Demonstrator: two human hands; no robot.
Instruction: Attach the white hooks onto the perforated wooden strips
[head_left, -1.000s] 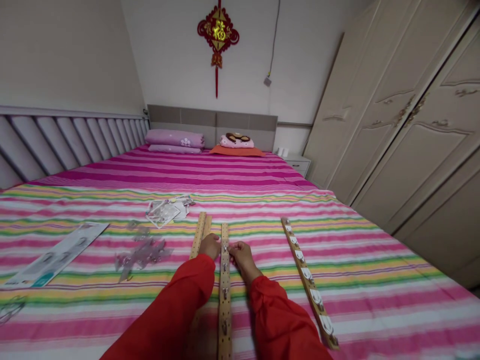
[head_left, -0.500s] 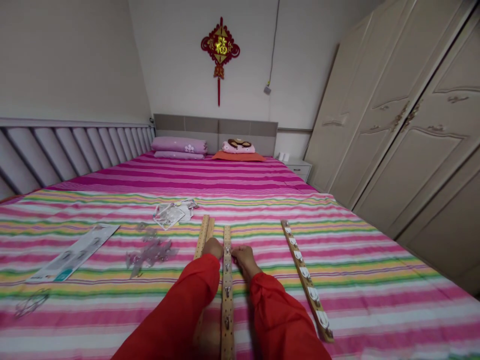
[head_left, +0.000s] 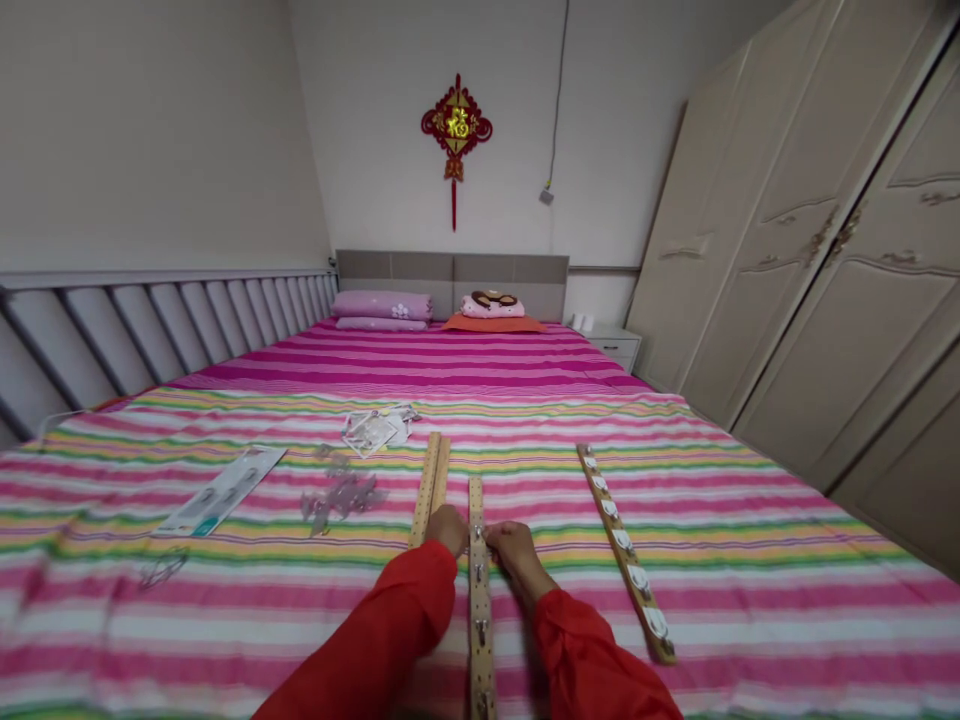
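A long wooden strip (head_left: 475, 500) with small metal hooks along it lies lengthwise on the striped bedspread (head_left: 675, 590) in front of me. My left hand (head_left: 448, 527) is curled against the strip's left edge. My right hand (head_left: 511, 545) pinches at its right edge, near one of the hooks; what the fingertips hold is too small to make out. Both arms are in red sleeves. A second pair of plain wooden strips (head_left: 431, 480) lies just left of my left hand.
Another wooden strip with white hooks (head_left: 625, 550) lies to the right. Left of the strips lie clear plastic pieces (head_left: 341, 495), a packet (head_left: 375, 430) and a long printed card (head_left: 225, 490). Pillows (head_left: 382, 305) sit at the headboard. A wardrobe (head_left: 825, 260) stands along the right.
The view has tilted and shifted, so everything sits lower and to the right in the picture. Both hands have stayed at the hooked strip, working at the same spot.
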